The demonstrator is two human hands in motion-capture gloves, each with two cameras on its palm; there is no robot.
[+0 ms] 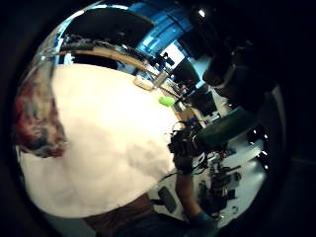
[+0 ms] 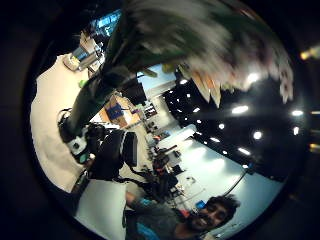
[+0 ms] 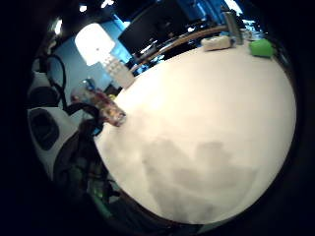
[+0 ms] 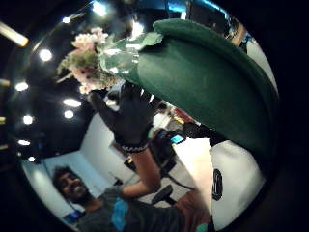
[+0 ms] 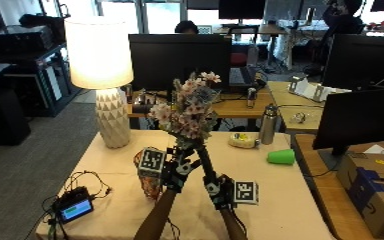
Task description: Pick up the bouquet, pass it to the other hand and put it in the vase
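The bouquet (image 5: 189,112) is held above the desk (image 5: 278,210), long axis near upright, blooms up, stems down. The left hand (image 5: 175,170) grips the stems high; the right hand (image 5: 218,190) grips them lower. The vase (image 5: 151,187) stands below the left hand.

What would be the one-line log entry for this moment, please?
stage: handover | bouquet: raised upright above table | left hand: gripping stems | right hand: gripping stems lower | vase: on table, empty

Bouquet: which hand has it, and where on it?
Both hands: the left hand grips the bouquet stems higher up, the right hand lower, near the stem ends.
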